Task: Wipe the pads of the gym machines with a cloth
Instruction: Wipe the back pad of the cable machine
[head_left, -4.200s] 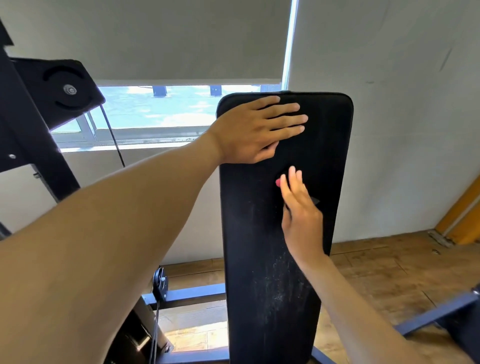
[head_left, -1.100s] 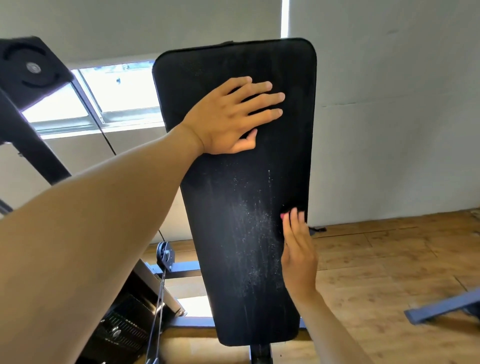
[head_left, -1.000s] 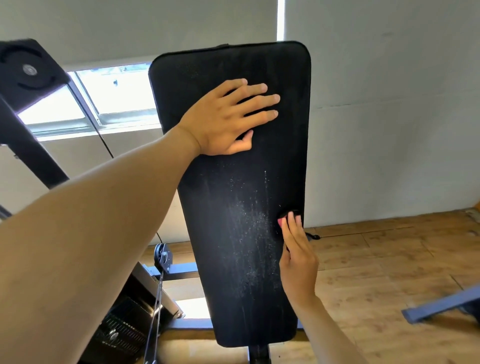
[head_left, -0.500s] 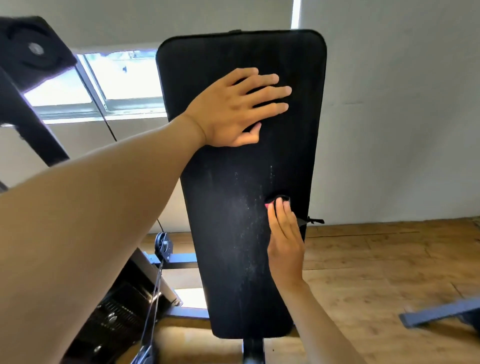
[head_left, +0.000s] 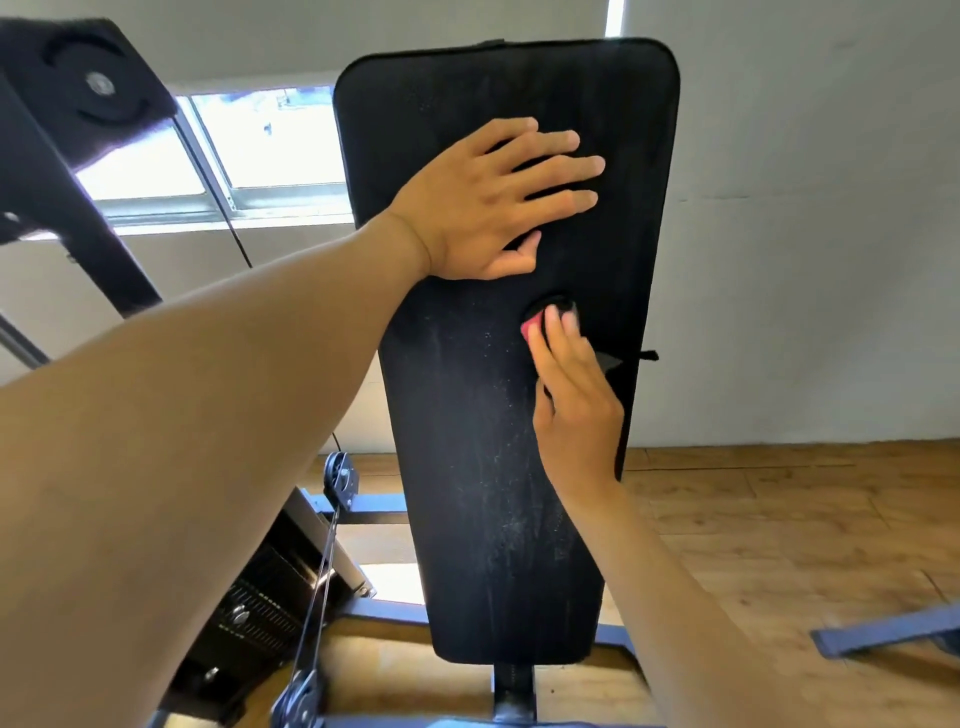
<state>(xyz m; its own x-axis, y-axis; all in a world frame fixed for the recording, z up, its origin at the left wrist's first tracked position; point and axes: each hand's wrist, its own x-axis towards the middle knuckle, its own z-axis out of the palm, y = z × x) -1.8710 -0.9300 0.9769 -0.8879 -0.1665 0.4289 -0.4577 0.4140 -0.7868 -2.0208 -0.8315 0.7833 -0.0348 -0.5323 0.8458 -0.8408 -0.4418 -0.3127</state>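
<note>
A tall black back pad (head_left: 467, 467) stands upright in front of me, with pale dusty streaks over its lower half. My left hand (head_left: 493, 202) lies flat on the upper part of the pad, fingers spread. My right hand (head_left: 576, 405) presses a small red and black cloth (head_left: 532, 325) against the pad's middle right with straight fingers. Most of the cloth is hidden under those fingers; a dark end sticks out past the pad's right edge.
A black machine frame (head_left: 67, 171) rises at the left, with a cable and pulley (head_left: 340, 478) and a weight stack (head_left: 260, 613) below it. A blue base bar (head_left: 883, 634) lies on the wooden floor (head_left: 779, 519) at the right. A window (head_left: 270, 140) is behind the pad.
My right hand has slid the cloth up the pad, from the lower right edge to just under my left hand. My left hand has stayed flat near the top.
</note>
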